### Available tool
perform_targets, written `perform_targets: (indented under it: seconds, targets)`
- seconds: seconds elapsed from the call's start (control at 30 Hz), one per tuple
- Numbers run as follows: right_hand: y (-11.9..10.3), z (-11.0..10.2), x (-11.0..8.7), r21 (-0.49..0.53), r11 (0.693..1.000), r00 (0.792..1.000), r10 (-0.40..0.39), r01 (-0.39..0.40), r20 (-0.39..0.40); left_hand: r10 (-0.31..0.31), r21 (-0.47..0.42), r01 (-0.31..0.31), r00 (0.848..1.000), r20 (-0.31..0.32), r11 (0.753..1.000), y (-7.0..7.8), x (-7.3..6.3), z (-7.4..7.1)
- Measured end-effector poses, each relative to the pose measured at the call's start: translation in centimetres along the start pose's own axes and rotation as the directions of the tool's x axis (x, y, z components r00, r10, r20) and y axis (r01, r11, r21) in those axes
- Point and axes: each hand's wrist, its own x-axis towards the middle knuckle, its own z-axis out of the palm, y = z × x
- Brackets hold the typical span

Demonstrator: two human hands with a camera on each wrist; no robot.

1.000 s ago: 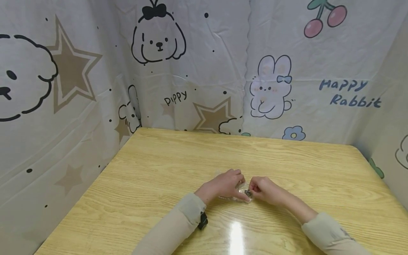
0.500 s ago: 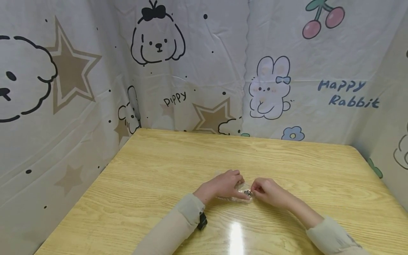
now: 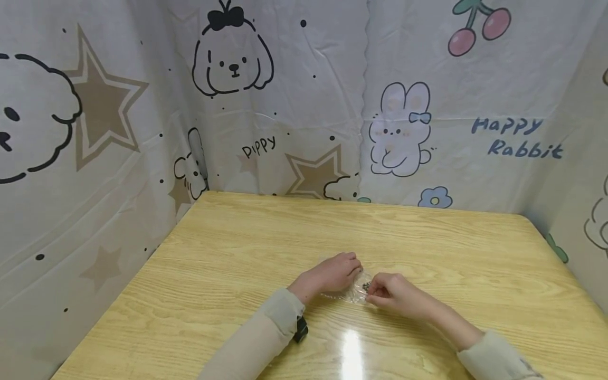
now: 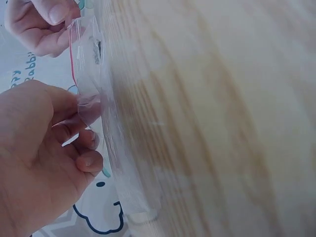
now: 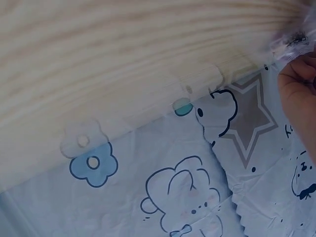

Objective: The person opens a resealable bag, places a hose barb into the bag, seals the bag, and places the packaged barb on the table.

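A clear plastic zip bag (image 3: 353, 292) with a red line along its zip (image 4: 73, 59) lies on the table between the two hands. Small dark and silvery pieces (image 3: 366, 286) show inside; their kind is too small to tell. My left hand (image 3: 334, 273) is over the bag's left part. In the left wrist view that left hand (image 4: 44, 153) pinches the film between thumb and fingers, its other fingers curled. At the bag's right end my right hand (image 3: 396, 295) pinches the edge; its fingertips (image 4: 58, 14) meet the film by the zip. The right wrist view shows the bag (image 5: 296, 43) only at its corner.
The wood-grain table (image 3: 266, 232) runs on all sides of the hands. Behind it and at both sides hangs a white printed cloth (image 3: 323, 105). A black strap piece (image 3: 301, 330) sits under the left sleeve cuff.
My left thumb has drawn back from across the bag's near right part. The right hand has shifted slightly toward the near edge, to the bag's near right corner.
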Motion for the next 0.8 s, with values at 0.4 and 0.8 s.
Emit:
perform_targets:
  seconds: [0.4, 0.8]
  targets:
    - [-0.08, 0.37, 0.11, -0.073, 0.997, 1.0, 0.016, -0.016, -0.008, 0.0, -0.019, -0.001, 0.998, -0.058, 1.0, -0.12, -0.08, -0.12]
    - [0.12, -0.35, -0.3, -0.115, 0.992, 0.998, 0.054, -0.055, -0.017, 0.137, 0.026, -0.134, 0.983, -0.123, 0.991, -0.55, -0.41, -0.12]
